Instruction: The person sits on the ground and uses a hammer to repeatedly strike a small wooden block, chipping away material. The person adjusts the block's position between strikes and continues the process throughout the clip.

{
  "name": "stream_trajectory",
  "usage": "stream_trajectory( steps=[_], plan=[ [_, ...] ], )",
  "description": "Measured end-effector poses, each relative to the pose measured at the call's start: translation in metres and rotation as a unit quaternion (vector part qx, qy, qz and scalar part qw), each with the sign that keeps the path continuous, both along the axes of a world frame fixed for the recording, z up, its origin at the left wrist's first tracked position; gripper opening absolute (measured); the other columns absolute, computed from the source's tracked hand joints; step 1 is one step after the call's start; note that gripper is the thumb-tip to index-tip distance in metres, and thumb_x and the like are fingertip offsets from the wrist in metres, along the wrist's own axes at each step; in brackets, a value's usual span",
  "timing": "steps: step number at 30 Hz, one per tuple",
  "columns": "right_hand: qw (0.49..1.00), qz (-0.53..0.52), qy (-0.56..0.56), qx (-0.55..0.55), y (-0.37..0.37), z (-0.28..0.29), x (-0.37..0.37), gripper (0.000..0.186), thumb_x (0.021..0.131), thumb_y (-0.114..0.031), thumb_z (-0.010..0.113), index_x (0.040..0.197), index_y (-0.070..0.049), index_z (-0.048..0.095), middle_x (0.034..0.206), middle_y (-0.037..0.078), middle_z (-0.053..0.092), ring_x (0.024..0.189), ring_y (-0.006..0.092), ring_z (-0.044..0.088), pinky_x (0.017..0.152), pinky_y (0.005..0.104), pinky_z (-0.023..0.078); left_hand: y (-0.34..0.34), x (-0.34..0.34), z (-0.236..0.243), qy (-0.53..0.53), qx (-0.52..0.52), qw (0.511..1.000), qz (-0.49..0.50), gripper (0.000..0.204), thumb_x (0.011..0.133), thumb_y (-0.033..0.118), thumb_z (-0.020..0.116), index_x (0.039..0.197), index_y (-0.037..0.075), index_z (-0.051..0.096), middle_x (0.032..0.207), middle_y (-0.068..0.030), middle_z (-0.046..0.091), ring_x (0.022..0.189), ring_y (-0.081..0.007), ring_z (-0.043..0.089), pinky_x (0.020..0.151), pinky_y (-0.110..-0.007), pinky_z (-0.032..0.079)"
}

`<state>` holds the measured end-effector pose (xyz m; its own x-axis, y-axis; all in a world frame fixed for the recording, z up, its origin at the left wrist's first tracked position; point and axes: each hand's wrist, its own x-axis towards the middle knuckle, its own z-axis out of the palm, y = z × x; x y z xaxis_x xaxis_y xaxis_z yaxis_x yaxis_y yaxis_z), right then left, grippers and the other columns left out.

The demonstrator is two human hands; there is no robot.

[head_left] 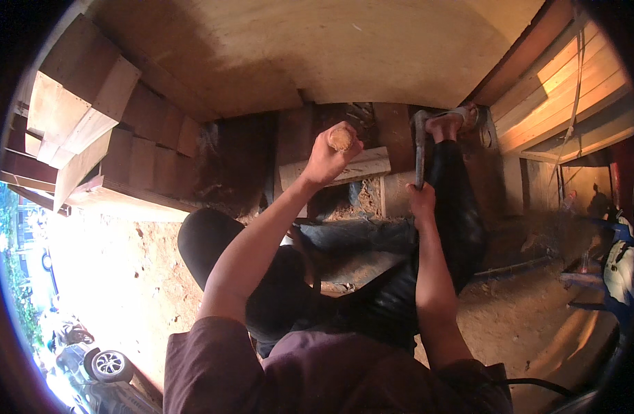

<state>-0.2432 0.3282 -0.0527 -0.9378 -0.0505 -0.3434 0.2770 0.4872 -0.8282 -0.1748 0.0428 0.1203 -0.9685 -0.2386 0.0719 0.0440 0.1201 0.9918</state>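
A: Left hand (328, 160) is up over the work — fingers wrapped tight round a wooden handle (341, 139), its pale round end showing above the fist.

B: And the right hand (421, 201)?

A: Closed around a dark metal bar (419, 150), which stands nearly upright, top end close to the person's sandalled foot (449, 123).

B: What's under the hands?

A: A pale wood block (361, 165) lies crosswise just beyond the left fist, with shavings (364, 198) heaped beside it. The bar comes down to the right of the block, at another pale piece (397, 194).

B: Surroundings?

A: Big plywood sheet (330, 48) ahead, stacked boards (82, 103) left, planks (565, 90) right — sandy ground (124, 276) below.
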Motion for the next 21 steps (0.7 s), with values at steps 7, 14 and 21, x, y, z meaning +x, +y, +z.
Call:
stream_trajectory(
  steps=[7, 14, 21],
  plan=[
    [0.999, -0.010, -0.007, -0.032, 0.007, -0.026, 0.006, 0.017, 0.095, -0.021, 0.068, 0.092, -0.005, 0.062, 0.067, 0.002, 0.054, 0.051, 0.0129, 0.052, 0.047, 0.0336, 0.042, 0.001, -0.001, -0.004, 0.014, -0.051, 0.998, -0.039, 0.016, 0.095, 0.011, 0.075, 0.095, 0.006, 0.060, 0.088, 0.0002, 0.064, 0.086, -0.0107, 0.061, 0.078, -0.031, 0.051],
    [0.999, -0.022, -0.030, -0.032, 0.002, -0.009, 0.006, 0.020, 0.092, -0.022, 0.068, 0.087, -0.006, 0.058, 0.065, 0.002, 0.054, 0.050, 0.0136, 0.052, 0.046, 0.0340, 0.043, -0.003, -0.004, -0.006, 0.003, -0.034, 0.999, -0.020, 0.016, 0.093, 0.011, 0.076, 0.095, 0.005, 0.061, 0.087, -0.0008, 0.064, 0.084, -0.0104, 0.059, 0.078, -0.030, 0.051],
    [0.996, -0.003, 0.013, 0.093, -0.004, -0.004, 0.010, 0.026, 0.094, -0.025, 0.071, 0.083, -0.007, 0.057, 0.063, 0.002, 0.054, 0.051, 0.0137, 0.055, 0.046, 0.0370, 0.045, -0.001, -0.001, -0.003, 0.014, -0.041, 0.999, -0.009, 0.018, 0.095, 0.012, 0.077, 0.094, 0.006, 0.060, 0.083, 0.0017, 0.062, 0.078, -0.0093, 0.055, 0.073, -0.030, 0.049]
  ],
)
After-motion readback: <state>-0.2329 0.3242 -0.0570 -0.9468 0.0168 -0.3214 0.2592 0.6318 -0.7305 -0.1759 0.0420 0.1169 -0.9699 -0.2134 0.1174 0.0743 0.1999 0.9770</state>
